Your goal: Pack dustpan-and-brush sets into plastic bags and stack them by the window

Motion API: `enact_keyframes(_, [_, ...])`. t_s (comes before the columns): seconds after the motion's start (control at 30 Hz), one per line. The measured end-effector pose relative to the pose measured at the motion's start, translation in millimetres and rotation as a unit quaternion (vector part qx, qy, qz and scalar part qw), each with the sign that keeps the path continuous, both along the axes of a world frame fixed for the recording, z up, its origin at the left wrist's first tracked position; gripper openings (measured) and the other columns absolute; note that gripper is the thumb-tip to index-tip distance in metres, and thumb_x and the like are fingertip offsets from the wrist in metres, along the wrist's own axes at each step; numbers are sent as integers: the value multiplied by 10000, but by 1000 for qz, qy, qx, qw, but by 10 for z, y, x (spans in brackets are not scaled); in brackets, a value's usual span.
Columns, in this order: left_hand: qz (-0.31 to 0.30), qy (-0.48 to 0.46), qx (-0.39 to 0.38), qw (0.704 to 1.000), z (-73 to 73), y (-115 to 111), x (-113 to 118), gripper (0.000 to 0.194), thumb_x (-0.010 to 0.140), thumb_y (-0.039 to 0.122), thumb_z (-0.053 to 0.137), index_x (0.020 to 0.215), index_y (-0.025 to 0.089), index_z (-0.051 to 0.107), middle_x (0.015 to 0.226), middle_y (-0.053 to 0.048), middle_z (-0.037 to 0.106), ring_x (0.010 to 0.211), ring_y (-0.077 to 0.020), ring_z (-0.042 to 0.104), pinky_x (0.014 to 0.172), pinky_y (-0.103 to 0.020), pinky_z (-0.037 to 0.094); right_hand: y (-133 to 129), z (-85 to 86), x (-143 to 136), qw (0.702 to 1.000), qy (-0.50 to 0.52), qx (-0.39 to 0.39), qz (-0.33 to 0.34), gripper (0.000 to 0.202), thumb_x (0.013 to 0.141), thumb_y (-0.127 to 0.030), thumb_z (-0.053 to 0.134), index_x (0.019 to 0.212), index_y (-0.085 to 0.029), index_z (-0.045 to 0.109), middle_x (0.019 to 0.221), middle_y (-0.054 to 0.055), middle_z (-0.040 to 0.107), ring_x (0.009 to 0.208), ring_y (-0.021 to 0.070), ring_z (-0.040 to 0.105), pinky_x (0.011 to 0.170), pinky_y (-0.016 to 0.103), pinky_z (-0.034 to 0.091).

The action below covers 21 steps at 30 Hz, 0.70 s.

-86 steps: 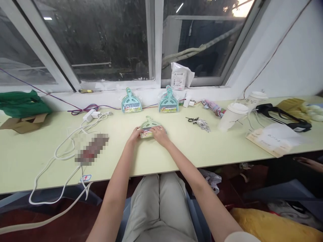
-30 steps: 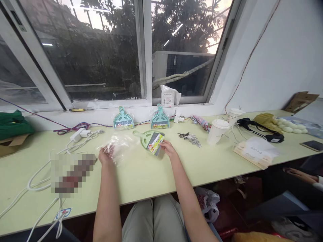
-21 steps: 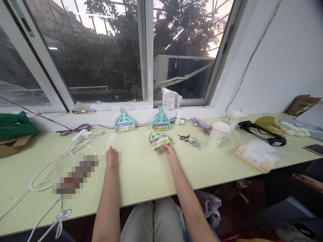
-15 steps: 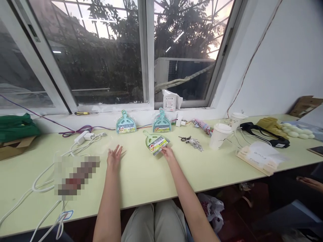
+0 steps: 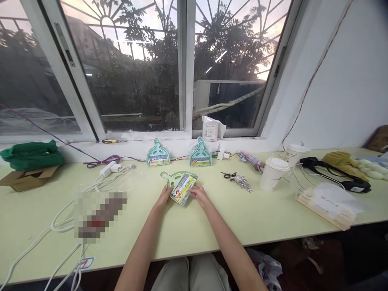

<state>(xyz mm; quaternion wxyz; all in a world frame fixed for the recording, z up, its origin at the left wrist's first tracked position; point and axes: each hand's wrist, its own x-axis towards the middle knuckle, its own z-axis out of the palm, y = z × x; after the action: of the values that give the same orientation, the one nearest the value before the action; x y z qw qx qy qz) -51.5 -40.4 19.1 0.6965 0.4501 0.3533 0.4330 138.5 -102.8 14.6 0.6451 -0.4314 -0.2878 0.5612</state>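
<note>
A pale green mini dustpan with a brush and a yellow printed label point(image 5: 181, 186) is held just over the table in front of me, its handle tilted to the upper left. My left hand point(image 5: 164, 197) grips its left edge. On the opposite side my right hand point(image 5: 198, 192) pinches the label and brush edge. Against the wall behind stand two groups of similar light-blue dustpan sets, one at left point(image 5: 158, 153) and a thicker stack at right point(image 5: 200, 152).
Left lie white cables point(image 5: 57, 230), a pixelated object point(image 5: 100, 216) and a green cloth bag point(image 5: 33, 155) over a cardboard box. On the right are a key bunch point(image 5: 241, 182), white lidded cups point(image 5: 273, 173), a black strapped device point(image 5: 333, 173) and a tissue pack point(image 5: 330, 204).
My left hand, open and apart before, has come right and taken hold of the dustpan's left edge. The dustpan has turned and come nearer to me. The camera view has shifted slightly.
</note>
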Motion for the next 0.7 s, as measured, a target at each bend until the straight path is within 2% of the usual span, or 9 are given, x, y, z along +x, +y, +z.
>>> enact_keyframes(0.13, [73, 19, 25, 997, -60, 41, -12, 488, 703, 441, 760, 1092, 184, 619, 1055, -114, 696, 974, -260, 665, 891, -379, 501, -8, 15, 81, 991, -85, -77, 64, 167, 654, -129, 760, 794, -112, 670, 722, 92, 734, 629, 196, 711, 586, 280, 599])
enact_keyframes(0.2, [108, 30, 25, 993, -70, 93, -62, 471, 725, 486, 726, 1069, 177, 633, 1075, -112, 691, 995, -249, 656, 907, -364, 484, -10, 20, 248, 991, -90, -96, 1, 152, 654, -158, 763, 753, -105, 660, 667, 97, 718, 582, 201, 696, 556, 285, 588])
enact_keyframes(0.33, [133, 41, 5, 990, -66, 126, -109, 483, 740, 542, 682, 1051, 176, 642, 1050, -103, 699, 998, -246, 651, 893, -354, 477, -10, 49, 638, 972, -37, -52, -228, 264, 771, -376, 684, 899, -150, 639, 761, 69, 723, 696, 175, 708, 684, 279, 589])
enact_keyframes(0.43, [106, 43, 23, 993, -26, 45, -65, 544, 710, 606, 670, 1021, 161, 656, 1019, -109, 706, 989, -268, 649, 881, -358, 473, -29, 84, 654, 959, -81, -83, -257, 381, 848, -520, 549, 935, -157, 627, 768, 78, 707, 648, 183, 695, 654, 318, 581])
enact_keyframes(0.5, [74, 41, 58, 995, 17, -43, -1, 577, 695, 631, 666, 1015, 151, 663, 1048, -115, 703, 1011, -276, 638, 897, -355, 460, -66, 109, 470, 940, -221, -82, -246, 402, 901, -519, 450, 884, -163, 636, 790, 84, 701, 637, 181, 677, 642, 313, 554])
enact_keyframes(0.53, [56, 42, 75, 995, 39, -91, 38, 584, 695, 634, 664, 1018, 148, 665, 1066, -117, 699, 1025, -277, 631, 905, -352, 452, -92, 122, 340, 913, -317, -58, -249, 398, 926, -489, 411, 857, -172, 641, 822, 86, 700, 674, 181, 671, 662, 306, 536])
enact_keyframes(0.57, [38, 44, 90, 994, 60, -137, 77, 586, 699, 634, 661, 1026, 147, 667, 1083, -118, 695, 1038, -276, 624, 911, -348, 446, -119, 134, 200, 871, -418, -21, -257, 384, 945, -447, 385, 841, -186, 647, 861, 83, 697, 744, 185, 665, 701, 300, 516])
enact_keyframes(0.63, [3, 45, 117, 992, 93, -218, 148, 583, 714, 628, 652, 1038, 143, 669, 1105, -120, 689, 1054, -273, 611, 915, -343, 439, -168, 153, -61, 769, -588, 47, -247, 324, 957, -369, 390, 859, -212, 656, 952, 83, 681, 904, 203, 623, 765, 298, 471])
enact_keyframes(0.7, [-22, 43, 144, 988, 113, -274, 193, 572, 728, 619, 646, 1033, 136, 672, 1102, -120, 687, 1054, -265, 603, 918, -339, 431, -200, 166, -239, 683, -692, 80, -220, 275, 959, -316, 405, 890, -222, 655, 985, 88, 658, 973, 214, 570, 786, 303, 437])
